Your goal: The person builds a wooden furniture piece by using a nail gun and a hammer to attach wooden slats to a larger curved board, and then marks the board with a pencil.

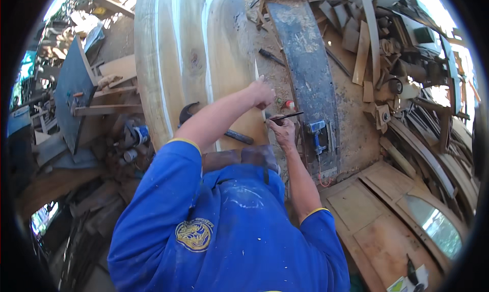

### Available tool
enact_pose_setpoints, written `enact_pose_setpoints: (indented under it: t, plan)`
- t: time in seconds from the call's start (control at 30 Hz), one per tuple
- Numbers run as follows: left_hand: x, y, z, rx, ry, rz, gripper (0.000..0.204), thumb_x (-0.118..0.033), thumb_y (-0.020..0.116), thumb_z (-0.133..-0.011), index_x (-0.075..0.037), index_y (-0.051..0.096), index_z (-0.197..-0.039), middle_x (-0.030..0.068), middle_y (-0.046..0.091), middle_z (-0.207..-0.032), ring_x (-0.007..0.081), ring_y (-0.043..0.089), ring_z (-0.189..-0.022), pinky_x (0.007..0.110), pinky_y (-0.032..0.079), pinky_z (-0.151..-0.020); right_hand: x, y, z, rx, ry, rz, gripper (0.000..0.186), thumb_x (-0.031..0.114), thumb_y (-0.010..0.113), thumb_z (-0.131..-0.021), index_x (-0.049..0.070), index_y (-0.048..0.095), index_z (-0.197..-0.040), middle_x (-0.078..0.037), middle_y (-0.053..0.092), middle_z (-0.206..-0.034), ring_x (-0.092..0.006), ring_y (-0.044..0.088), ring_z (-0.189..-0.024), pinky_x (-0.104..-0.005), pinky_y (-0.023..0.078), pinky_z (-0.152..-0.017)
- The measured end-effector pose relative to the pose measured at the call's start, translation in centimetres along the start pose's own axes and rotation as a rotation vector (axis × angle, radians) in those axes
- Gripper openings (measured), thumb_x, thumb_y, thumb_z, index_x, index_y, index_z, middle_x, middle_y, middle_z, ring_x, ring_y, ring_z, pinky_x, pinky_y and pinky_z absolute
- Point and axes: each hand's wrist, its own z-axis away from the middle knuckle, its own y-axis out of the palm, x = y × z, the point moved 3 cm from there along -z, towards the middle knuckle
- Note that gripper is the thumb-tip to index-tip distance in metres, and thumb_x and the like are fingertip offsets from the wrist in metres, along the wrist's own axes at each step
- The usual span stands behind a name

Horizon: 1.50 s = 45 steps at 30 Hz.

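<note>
A large wooden slab [229, 47] with pale streaks lies in front of me. Over its right edge is my left hand [262, 92], fingers curled into a fist; whatever it may hold is hidden. Just below it, beside the same edge, my right hand [284, 131] grips a thin dark stick-like tool [289, 116], whose exact kind I cannot make out. A claw hammer [238, 136] rests on the slab, its middle hidden under my left forearm. Near my right hand sits a small red and white object [289, 104].
To the right stands a long worn dark bench [305, 52] with a blue metal clamp or vise [318, 136] on it. Wooden door panels [377, 215] lie at lower right. Scrap timber [364, 52] is piled at far right, and a dark board [74, 96] leans at left.
</note>
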Motion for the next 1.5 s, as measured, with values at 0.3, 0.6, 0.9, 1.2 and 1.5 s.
enact_pose_setpoints:
  t: [0.3, 0.6, 0.9, 1.2, 1.5]
  plan:
    - [-0.2, -0.1, -0.2, -0.024, -0.006, 0.061, 0.026, -0.027, 0.070, -0.082, -0.018, 0.077, -0.105, 0.0033, 0.076, -0.109, 0.0214, 0.068, -0.111, 0.044, 0.041, -0.100, 0.8, 0.1, 0.8, 0.011, -0.124, 0.162, 0.010, 0.008, 0.077, -0.089, 0.003, 0.074, -0.097, 0.000, 0.070, -0.082, -0.0059, 0.062, -0.073, -0.0239, 0.050, -0.068]
    - [0.4, 2.1, -0.1, -0.198, 0.037, 0.030, 0.019, -0.027, 0.064, -0.081, -0.017, 0.078, -0.090, 0.0019, 0.074, -0.103, 0.0220, 0.065, -0.109, 0.046, 0.040, -0.102, 2.0, 1.0, 0.8, -0.047, -0.269, 0.249, 0.010, 0.012, 0.077, -0.087, 0.006, 0.074, -0.094, -0.003, 0.069, -0.074, -0.0103, 0.064, -0.066, -0.0281, 0.052, -0.065]
    - [3.5, 0.1, 1.9, -0.795, -0.031, 0.327, 0.022, -0.031, 0.067, -0.085, -0.012, 0.075, -0.092, 0.0090, 0.069, -0.106, 0.0286, 0.060, -0.111, 0.043, 0.043, -0.102, 0.6, 0.7, 0.3, -0.026, -0.229, 0.295, 0.010, 0.012, 0.078, -0.088, 0.006, 0.075, -0.095, -0.001, 0.067, -0.073, -0.0073, 0.061, -0.066, -0.0262, 0.049, -0.063]
    - [16.5, 5.7, 7.2, -1.203, -1.188, 0.400, 0.044, -0.035, 0.065, -0.091, -0.012, 0.058, -0.127, 0.0142, 0.052, -0.132, 0.0342, 0.048, -0.125, 0.052, 0.034, -0.112, 3.7, 2.6, -5.2, -0.018, -0.194, 0.208, 0.010, 0.010, 0.078, -0.089, 0.005, 0.075, -0.097, 0.002, 0.067, -0.075, -0.0033, 0.059, -0.068, -0.0233, 0.048, -0.064]
    - [16.7, 7.0, 6.7, -1.164, -1.222, 0.302, 0.048, -0.037, 0.064, -0.092, -0.012, 0.053, -0.132, 0.0138, 0.047, -0.134, 0.0338, 0.039, -0.137, 0.055, 0.025, -0.119, 7.6, 5.2, -12.5, -0.010, -0.245, 0.142, 0.009, 0.008, 0.077, -0.091, 0.004, 0.074, -0.099, 0.002, 0.071, -0.084, -0.0039, 0.061, -0.075, -0.0214, 0.049, -0.067]
